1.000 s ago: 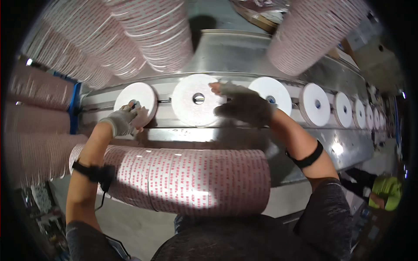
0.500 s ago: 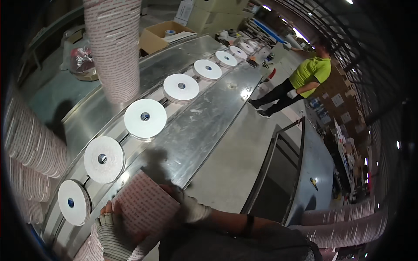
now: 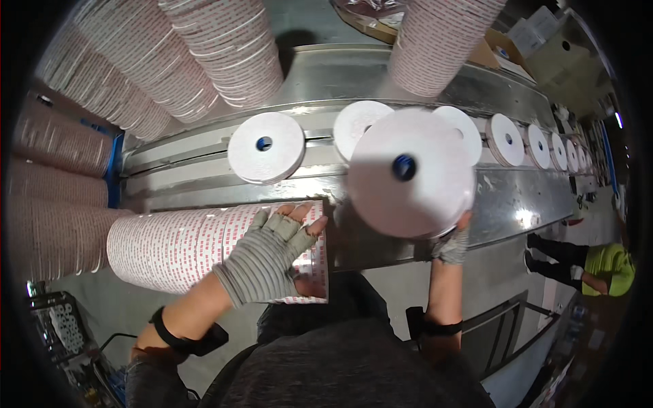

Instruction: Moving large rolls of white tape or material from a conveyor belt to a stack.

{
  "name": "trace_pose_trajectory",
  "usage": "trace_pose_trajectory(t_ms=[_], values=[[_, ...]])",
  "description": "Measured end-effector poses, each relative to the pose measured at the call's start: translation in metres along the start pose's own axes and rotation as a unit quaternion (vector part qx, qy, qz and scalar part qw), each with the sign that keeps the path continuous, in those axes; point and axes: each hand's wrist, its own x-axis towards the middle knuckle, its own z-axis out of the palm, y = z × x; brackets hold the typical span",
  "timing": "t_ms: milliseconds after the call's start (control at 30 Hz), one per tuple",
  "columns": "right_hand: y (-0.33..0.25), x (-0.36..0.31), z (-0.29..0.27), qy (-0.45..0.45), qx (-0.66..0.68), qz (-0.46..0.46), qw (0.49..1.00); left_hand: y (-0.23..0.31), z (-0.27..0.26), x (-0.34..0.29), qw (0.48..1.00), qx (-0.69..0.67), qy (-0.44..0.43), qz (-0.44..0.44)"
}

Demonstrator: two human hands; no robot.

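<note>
The person's two hands, in grey knitted fingerless gloves, are well apart. The left hand lies spread, palm down, over the right end of a long cylindrical stack of white rolls with red print, which lies on its side along the near edge of the shiny metal table, toward its left corner (what bears the stack from below is hidden). The right hand is clamped on the lower right rim of a flat, round white roll with a dark blue core, which is raised near the table's near edge with its broad face up.

Behind it, a row of similar flat white rolls runs along the table's length toward the right end; the raised roll partly covers two of them. Tall upright stacks of red-printed rolls stand toward the far left corner, and one more upright stack stands at the far edge. Beyond the right part of the near edge is a co-worker in a yellow-green shirt and dark trousers.
</note>
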Motion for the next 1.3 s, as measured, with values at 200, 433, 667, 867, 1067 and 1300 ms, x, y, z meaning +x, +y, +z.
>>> trace_pose_trajectory(t_ms=[200,433,667,867,1067,1300], values=[[-0.024,0.017,0.042,-0.015,0.037,-0.070,0.997,-0.089,-0.051,0.064,0.930,-0.200,-0.203,-0.232],[-0.014,-0.019,0.057,-0.045,-0.014,-0.010,0.999,-0.150,-0.008,0.118,0.913,-0.207,-0.256,-0.240],[0.005,0.005,0.103,-0.008,0.005,-0.055,0.998,-0.190,0.028,0.121,0.985,-0.004,-0.162,0.054],[0.023,0.007,0.186,0.015,-0.130,-0.088,0.988,-0.159,-0.046,0.094,0.935,-0.338,0.103,-0.029],[0.071,0.024,0.230,-0.139,-0.170,-0.087,0.972,-0.118,-0.047,0.072,0.822,-0.510,0.242,0.075],[0.074,0.026,0.254,-0.335,-0.082,0.041,0.938,-0.177,-0.057,0.041,0.843,-0.427,0.322,-0.061]])
